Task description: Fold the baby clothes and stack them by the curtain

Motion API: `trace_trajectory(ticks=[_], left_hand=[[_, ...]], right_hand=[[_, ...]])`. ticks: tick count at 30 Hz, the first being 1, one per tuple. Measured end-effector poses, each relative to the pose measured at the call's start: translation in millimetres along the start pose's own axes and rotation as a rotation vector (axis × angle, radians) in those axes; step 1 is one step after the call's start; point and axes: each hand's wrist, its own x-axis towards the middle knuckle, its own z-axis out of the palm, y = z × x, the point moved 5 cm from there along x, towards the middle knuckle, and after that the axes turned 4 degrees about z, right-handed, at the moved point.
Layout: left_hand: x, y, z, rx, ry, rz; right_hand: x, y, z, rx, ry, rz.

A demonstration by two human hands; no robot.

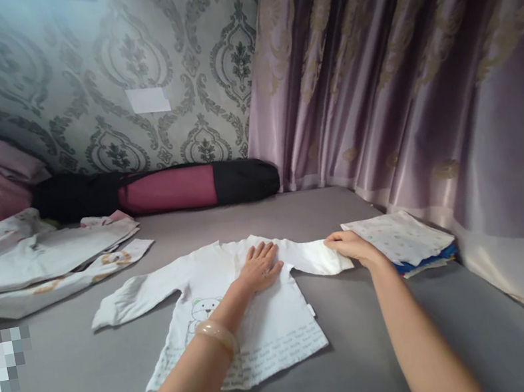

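Observation:
A small white long-sleeved shirt (272, 309) lies spread on the grey bed sheet, its neckline away from me. It has a bear print on the front and rows of lettering near the hem. My left hand (259, 267) rests flat on the upper chest of the shirt, fingers spread; a pale bangle circles that wrist. With fingers pinched together, my right hand (352, 246) grips the right-side sleeve near its cuff. The other sleeve (128, 299) stretches out to the left, untouched and slightly wrinkled.
On the right, a stack of folded clothes (401, 239) sits beside the curtain (371, 68). Several loose garments (50, 257) are piled at the left. A long black and maroon bag (164, 189) lies along the patterned wall. A blurred patch covers the lower left edge.

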Motion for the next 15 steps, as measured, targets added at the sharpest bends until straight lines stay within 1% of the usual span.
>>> trace_trajectory(ticks=[4, 7, 9, 13, 15], left_hand=[[0.1, -0.4, 1.1, 0.004, -0.006, -0.004], [1.0, -1.1, 2.5, 0.006, -0.015, -0.009], [1.7, -1.7, 3.4, 0.007, -0.020, -0.014], [2.4, -2.4, 4.3, 0.014, -0.025, -0.019], [2.3, -1.9, 4.2, 0.012, -0.024, -0.012]], right_hand=[[-2.7, -21.2, 5.8, 0.532, -0.181, 0.046], [-3.0, -38.7, 12.7, 0.785, -0.247, 0.026], [-2.1, -47.8, 17.7, 0.860, -0.261, 0.005], [0.4, -61.5, 29.3, 0.929, -0.303, -0.037], [2.0, -66.2, 35.1, 0.961, -0.302, -0.040]])
